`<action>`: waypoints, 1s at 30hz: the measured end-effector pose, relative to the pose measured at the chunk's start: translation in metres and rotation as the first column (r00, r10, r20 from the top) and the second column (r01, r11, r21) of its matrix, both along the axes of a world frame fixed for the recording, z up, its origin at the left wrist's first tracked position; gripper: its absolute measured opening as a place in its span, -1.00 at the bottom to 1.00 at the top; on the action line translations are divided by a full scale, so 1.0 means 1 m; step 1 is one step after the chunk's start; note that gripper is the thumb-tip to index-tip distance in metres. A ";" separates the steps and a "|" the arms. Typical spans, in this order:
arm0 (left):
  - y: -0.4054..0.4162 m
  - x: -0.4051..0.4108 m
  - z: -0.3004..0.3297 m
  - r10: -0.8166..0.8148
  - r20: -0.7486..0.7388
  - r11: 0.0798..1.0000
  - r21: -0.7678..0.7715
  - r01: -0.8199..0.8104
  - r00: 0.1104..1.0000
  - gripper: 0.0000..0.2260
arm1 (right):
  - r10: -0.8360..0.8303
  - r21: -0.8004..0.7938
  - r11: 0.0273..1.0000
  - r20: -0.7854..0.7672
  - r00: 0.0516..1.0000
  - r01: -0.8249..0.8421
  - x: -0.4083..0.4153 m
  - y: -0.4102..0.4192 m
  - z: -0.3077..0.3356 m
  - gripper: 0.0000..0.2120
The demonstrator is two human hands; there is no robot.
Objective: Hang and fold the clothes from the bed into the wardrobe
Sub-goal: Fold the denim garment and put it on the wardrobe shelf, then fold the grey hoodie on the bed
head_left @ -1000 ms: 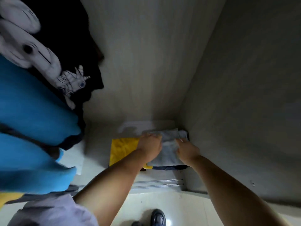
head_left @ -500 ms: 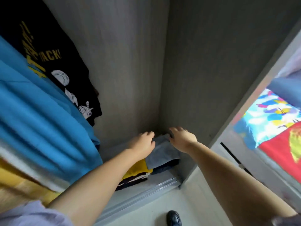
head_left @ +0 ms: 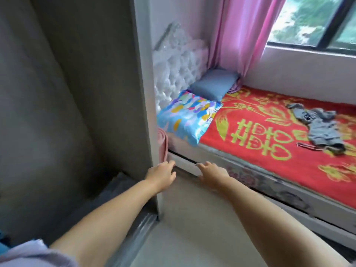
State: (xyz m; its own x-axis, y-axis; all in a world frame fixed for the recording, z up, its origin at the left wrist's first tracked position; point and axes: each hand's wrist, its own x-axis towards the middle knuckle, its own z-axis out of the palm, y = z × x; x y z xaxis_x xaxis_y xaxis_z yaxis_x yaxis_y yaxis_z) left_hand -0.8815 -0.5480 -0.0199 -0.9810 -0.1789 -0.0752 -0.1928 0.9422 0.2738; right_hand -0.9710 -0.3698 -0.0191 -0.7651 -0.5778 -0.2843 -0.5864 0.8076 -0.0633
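Looking from the left, I see the wardrobe [head_left: 77, 112] wall, then my left hand [head_left: 160, 175] held out with loose fingers, holding nothing. My right hand [head_left: 211, 173] beside it is likewise relaxed. Farther right, a crumpled grey garment [head_left: 317, 126] lies on the bed [head_left: 269, 132], on its red cover.

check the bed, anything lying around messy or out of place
One thing stands out: a grey garment lies crumpled and unfolded on the red bedspread, toward the window side. The blue pillow and the colourful pillow sit neatly at the head. Both hands are empty.
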 end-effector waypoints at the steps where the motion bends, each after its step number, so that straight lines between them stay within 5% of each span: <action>1: 0.023 -0.023 0.000 -0.051 0.000 0.999 0.000 0.051 0.999 -0.69 | -0.050 0.011 0.999 -0.001 0.999 0.050 -0.013 0.030 0.000 -0.56; 16: 0.346 -0.284 -0.002 -0.484 0.002 0.873 0.068 0.483 0.875 -0.72 | -0.588 0.141 0.802 0.017 0.808 0.581 -0.184 0.418 0.002 -0.58; 30: 0.464 -0.565 -0.020 -0.632 0.128 0.765 -0.058 0.642 0.765 -0.75 | -0.732 0.120 0.681 0.089 0.675 0.723 -0.418 0.533 -0.030 -0.60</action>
State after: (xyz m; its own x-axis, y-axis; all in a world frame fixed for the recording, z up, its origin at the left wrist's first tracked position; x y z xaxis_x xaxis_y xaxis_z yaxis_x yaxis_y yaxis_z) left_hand -1.4463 -0.0836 -0.0400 -0.8601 0.4733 -0.1900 0.4403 0.8771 0.1919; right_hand -1.3890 0.1636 -0.0493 -0.8918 0.1718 -0.4185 0.1973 0.9802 -0.0181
